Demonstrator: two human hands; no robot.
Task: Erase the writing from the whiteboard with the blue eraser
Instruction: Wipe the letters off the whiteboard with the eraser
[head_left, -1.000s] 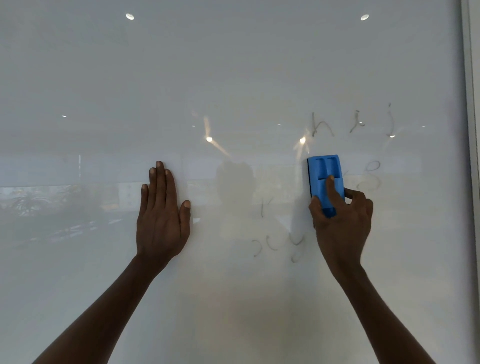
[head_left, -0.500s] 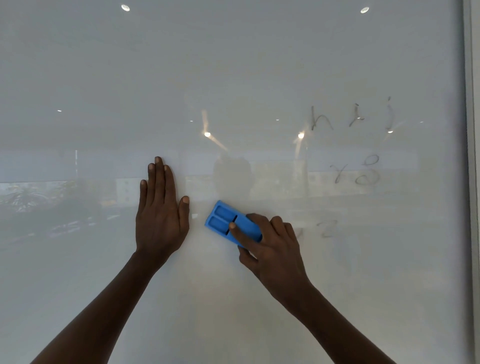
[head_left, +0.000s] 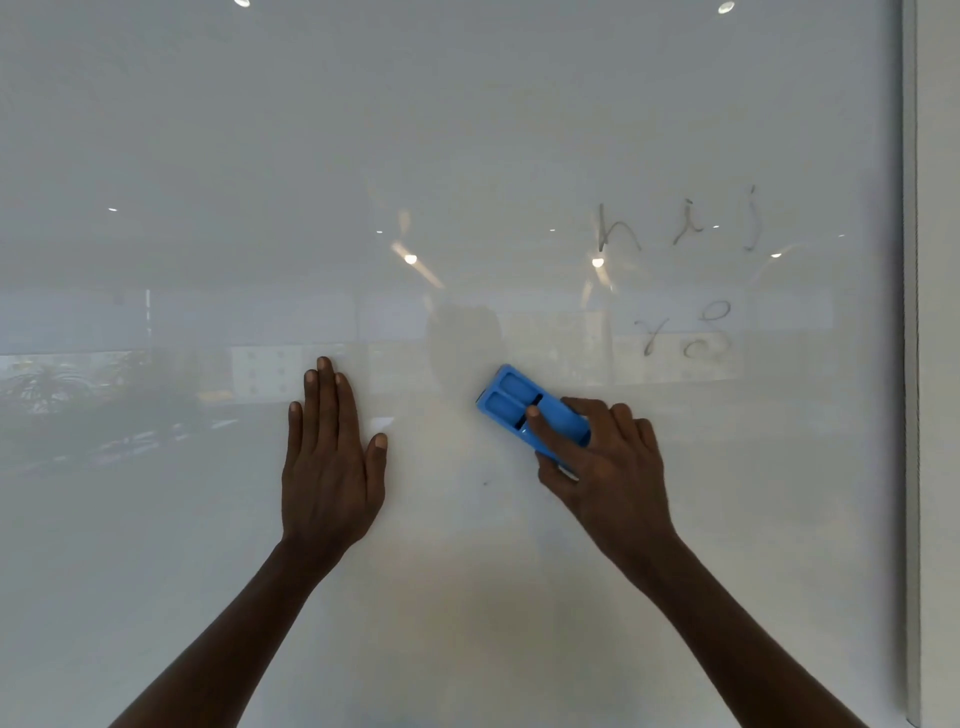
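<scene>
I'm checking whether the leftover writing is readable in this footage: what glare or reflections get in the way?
Head view: the glossy whiteboard mirrors ceiling lights as bright spots, one beside the faint "h i j" letters; a dim reflected room washes across the middle band, and the blue eraser stays sharp.

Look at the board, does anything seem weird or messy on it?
Nothing is broken. The whiteboard keeps faint grey letters at upper right: "h i j" and a smudged row below. One tiny dark speck sits beside the blue eraser, which the right hand holds tilted.
</scene>
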